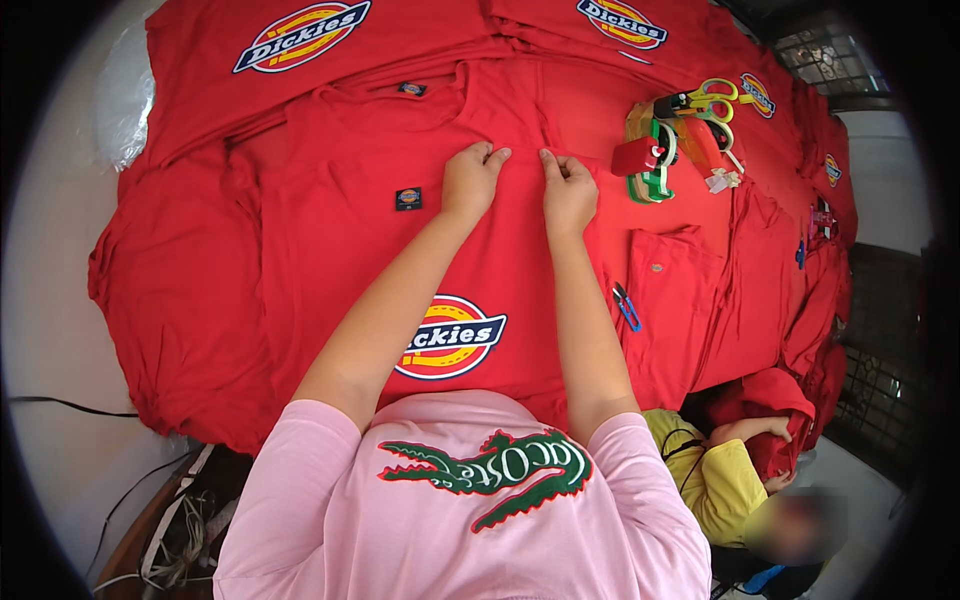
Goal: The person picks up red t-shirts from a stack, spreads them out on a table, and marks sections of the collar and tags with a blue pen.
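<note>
A red T-shirt (330, 250) lies spread across the work surface in front of me, with a small dark neck label (408, 198) and a printed oval emblem (460, 337) partly covered by my left forearm. My left hand (473, 182) pinches the shirt's fabric between thumb and fingers. A short way to its right, my right hand (570, 196) pinches the same stretch of cloth. Another red shirt's neckline (440, 110) with its own dark label lies just beyond my hands.
Right of my hands stand a green tape dispenser (652, 185) and yellow-handled scissors (715, 100). Blue thread snips (627, 308) lie beside a folded red garment (672, 270). More red shirts (420, 45) cover the far side. At lower right, a person in yellow (725, 480) handles red cloth.
</note>
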`<action>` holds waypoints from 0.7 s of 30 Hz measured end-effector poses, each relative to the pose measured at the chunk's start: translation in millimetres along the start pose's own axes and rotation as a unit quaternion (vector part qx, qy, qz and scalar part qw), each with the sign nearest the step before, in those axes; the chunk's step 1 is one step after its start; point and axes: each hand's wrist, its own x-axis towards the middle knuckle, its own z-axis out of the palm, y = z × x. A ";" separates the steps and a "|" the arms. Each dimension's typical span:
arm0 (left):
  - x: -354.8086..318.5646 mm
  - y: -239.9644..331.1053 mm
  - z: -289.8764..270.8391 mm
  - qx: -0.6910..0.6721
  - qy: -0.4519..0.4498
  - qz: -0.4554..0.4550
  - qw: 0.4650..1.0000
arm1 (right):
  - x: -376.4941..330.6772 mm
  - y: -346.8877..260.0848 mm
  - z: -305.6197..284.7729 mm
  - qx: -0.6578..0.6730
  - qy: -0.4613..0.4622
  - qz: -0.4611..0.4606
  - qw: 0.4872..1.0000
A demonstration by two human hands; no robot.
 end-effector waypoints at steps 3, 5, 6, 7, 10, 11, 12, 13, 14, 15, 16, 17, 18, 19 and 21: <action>0.9 -2.7 -20.3 -0.057 -0.117 -0.041 0.991 | -11.1 4.1 -9.3 -0.014 0.003 -0.092 0.996; -17.9 28.5 -49.4 -0.042 -0.240 -0.119 0.963 | -19.2 30.5 -18.9 -0.036 0.035 -0.283 0.958; -28.5 28.3 -64.4 0.040 -0.272 -0.079 0.958 | -36.5 35.5 -20.0 -0.045 -0.001 -0.317 0.947; -41.0 28.3 -79.8 0.120 -0.300 -0.033 0.946 | -58.3 36.8 -26.7 -0.055 -0.033 -0.355 0.933; -67.9 31.2 -109.5 0.287 -0.343 0.055 0.893 | -102.9 59.5 -36.5 -0.200 -0.134 -0.379 0.893; -75.6 33.0 -117.5 0.331 -0.347 0.077 0.874 | -110.7 63.9 -37.3 -0.265 -0.167 -0.374 0.873; -81.4 27.3 -120.8 0.337 -0.297 0.122 0.885 | -110.9 66.9 -35.5 -0.275 -0.153 -0.364 0.876; -87.5 16.9 -121.8 0.343 -0.246 0.166 0.891 | -107.5 69.2 -32.7 -0.286 -0.139 -0.354 0.880; -92.2 16.7 -124.8 0.347 -0.196 0.213 0.892 | -104.6 68.8 -30.4 -0.296 -0.121 -0.341 0.884; -97.5 16.0 -130.0 0.337 -0.154 0.251 0.894 | -103.3 68.4 -28.0 -0.298 -0.103 -0.343 0.885; -104.9 15.0 -135.9 0.326 -0.110 0.288 0.894 | -99.9 67.7 -26.9 -0.308 -0.099 -0.348 0.880; -114.4 12.7 -142.5 0.314 -0.069 0.320 0.891 | -98.5 68.2 -26.4 -0.318 -0.098 -0.352 0.875; -122.6 8.0 -152.3 0.309 -0.046 0.296 0.903 | -99.2 69.4 -28.0 -0.327 -0.098 -0.356 0.870; -130.6 0.3 -165.9 0.305 -0.023 0.271 0.913 | -100.4 71.4 -32.7 -0.322 -0.094 -0.373 0.865; -150.1 -26.3 -195.8 0.349 -0.013 0.235 0.907 | -110.1 73.3 -36.2 -0.274 -0.155 -0.394 0.863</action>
